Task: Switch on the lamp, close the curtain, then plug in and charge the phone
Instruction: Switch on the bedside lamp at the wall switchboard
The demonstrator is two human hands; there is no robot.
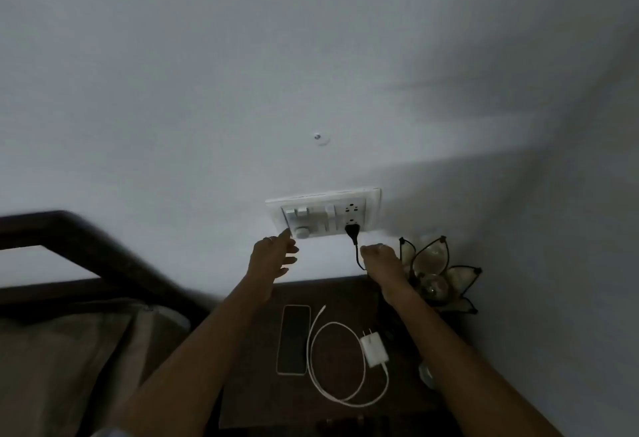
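Reaching toward the glossy white switch plate (325, 213), the left hand (273, 258) spread loose-fingered while the right hand (382, 260) curled near the black plug (352, 231); the flat phone (293, 339) lay beside the coiled white cable (337, 364) on the dark wooden table (262, 395).

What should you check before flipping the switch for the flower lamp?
1. Black plug sits in the switchboard socket: ok.
2. Left hand is near the switches, fingers straight: ok.
3. Right hand is off the black cord: cannot tell, it sits right beside it.
4. Flower lamp is lit: not ok, looks dark.
5. Phone and white charger lie ready on the bedside table, not yet joined: ok.
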